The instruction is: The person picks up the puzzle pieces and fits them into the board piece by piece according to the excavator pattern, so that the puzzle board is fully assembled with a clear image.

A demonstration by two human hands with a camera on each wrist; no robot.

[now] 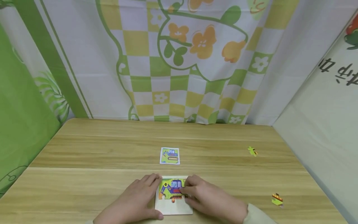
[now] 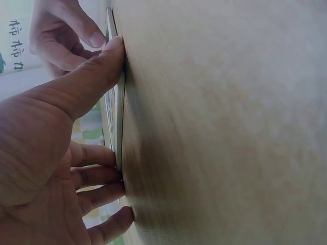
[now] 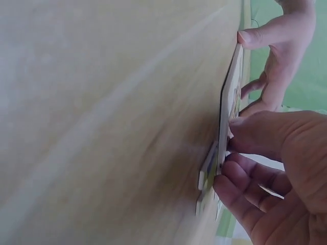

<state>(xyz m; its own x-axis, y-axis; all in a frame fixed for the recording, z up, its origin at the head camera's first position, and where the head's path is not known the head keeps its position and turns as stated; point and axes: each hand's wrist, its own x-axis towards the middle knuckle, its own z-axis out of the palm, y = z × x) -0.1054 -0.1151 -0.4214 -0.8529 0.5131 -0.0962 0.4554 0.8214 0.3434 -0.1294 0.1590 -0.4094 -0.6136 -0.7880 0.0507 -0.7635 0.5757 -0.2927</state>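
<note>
A square wooden puzzle board (image 1: 173, 207) lies on the table, its upper half filled with a blue and yellow excavator picture. My left hand (image 1: 139, 196) holds the board's left side, thumb at the near edge and fingertips by the far left corner. Over the right part of the picture, my right hand (image 1: 205, 196) pinches a puzzle piece (image 1: 184, 195), which its fingers mostly hide. In the right wrist view, the right thumb and fingers meet at the board's edge. Green-edged puzzle pieces (image 3: 207, 171) show close beside that edge.
Beyond the board lies a picture card (image 1: 169, 156) of the excavator. One loose green piece (image 1: 252, 151) is at the far right of the wooden table (image 1: 92, 155), and orange-and-green pieces (image 1: 277, 200) lie nearer. A patterned curtain (image 1: 195, 77) hangs behind.
</note>
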